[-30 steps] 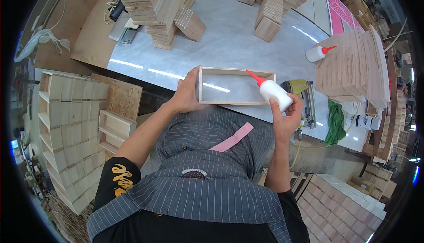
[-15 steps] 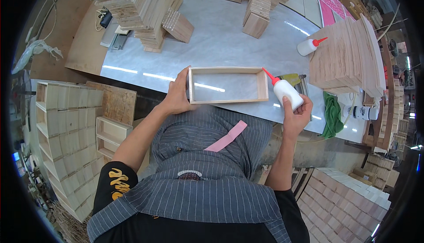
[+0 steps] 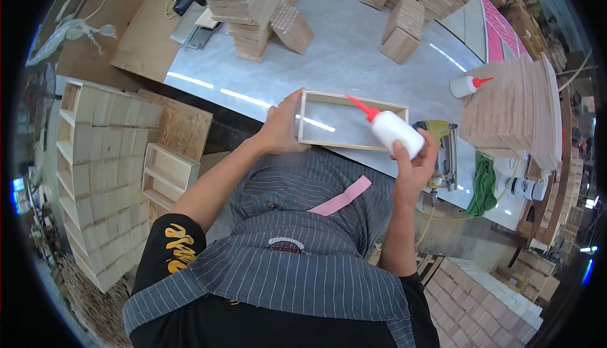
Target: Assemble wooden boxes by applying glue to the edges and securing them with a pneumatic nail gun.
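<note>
A rectangular wooden frame [image 3: 341,144] is held at the near edge of the table, the tabletop showing through its middle. My left hand [image 3: 281,127] grips its left end, fingers along the outside. In my right hand [image 3: 414,166] is a white squeeze bottle [image 3: 399,134] with a long red nozzle. The bottle is tilted over the frame and hides part of its right side. In the picture its nozzle tip overlaps the far rail; whether they touch I cannot tell. Just right of my right hand lies a yellow and silver nail gun [image 3: 447,152].
Stacks of wooden boards [image 3: 253,13] stand at the back left, with another stack [image 3: 506,111] at the right. A second squeeze bottle [image 3: 463,87] lies by that stack. A green cloth [image 3: 483,183] hangs at the table edge. Finished wooden boxes [image 3: 107,177] are piled at the left.
My right hand has brought the bottle leftward, so its nozzle has gone from the frame's right corner to over its far rail. The whole view has shifted, and the nail gun shows more fully.
</note>
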`<state>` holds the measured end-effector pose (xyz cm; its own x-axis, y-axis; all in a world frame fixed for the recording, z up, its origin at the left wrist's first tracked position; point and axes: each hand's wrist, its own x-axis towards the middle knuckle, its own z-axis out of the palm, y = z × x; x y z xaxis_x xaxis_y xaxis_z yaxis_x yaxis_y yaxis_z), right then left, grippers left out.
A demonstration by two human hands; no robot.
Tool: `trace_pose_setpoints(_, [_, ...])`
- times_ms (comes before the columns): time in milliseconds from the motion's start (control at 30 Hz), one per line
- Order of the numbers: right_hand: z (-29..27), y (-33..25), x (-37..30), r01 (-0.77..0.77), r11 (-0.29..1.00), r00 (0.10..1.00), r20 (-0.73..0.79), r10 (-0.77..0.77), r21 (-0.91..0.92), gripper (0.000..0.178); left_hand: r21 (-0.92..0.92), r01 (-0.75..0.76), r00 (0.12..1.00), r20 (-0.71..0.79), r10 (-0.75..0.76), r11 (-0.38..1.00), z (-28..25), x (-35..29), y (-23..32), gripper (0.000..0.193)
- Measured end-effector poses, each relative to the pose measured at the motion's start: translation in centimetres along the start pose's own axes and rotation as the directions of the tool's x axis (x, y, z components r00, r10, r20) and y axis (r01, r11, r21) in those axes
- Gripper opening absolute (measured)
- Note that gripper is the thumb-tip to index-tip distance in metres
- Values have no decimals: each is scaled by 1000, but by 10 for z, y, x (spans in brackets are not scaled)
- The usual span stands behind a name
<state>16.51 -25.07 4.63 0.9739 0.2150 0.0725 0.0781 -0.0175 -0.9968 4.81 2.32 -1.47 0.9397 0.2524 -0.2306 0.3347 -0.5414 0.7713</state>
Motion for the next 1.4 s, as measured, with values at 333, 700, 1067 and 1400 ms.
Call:
trace_pose_setpoints(333, [58,6,8,31,996,975,223,-12,-82,55,68,-96,990,-99,103,993,0,-7,0,125])
trace_pose_setpoints(700, [47,0,-2,17,989,968,251,20,-146,51,57,-111,988,-105,116,992,5,-5,-7,125])
trace_pose_setpoints(1067, [30,-11,-25,-13,986,961,270,58,-165,51,70,-84,991,-95,90,994,4,-4,-5,126])
trace_pose_setpoints(1400, [17,-17,-41,-28,977,949,300,92,-210,52,73,-59,995,-73,64,996,2,-4,-3,128])
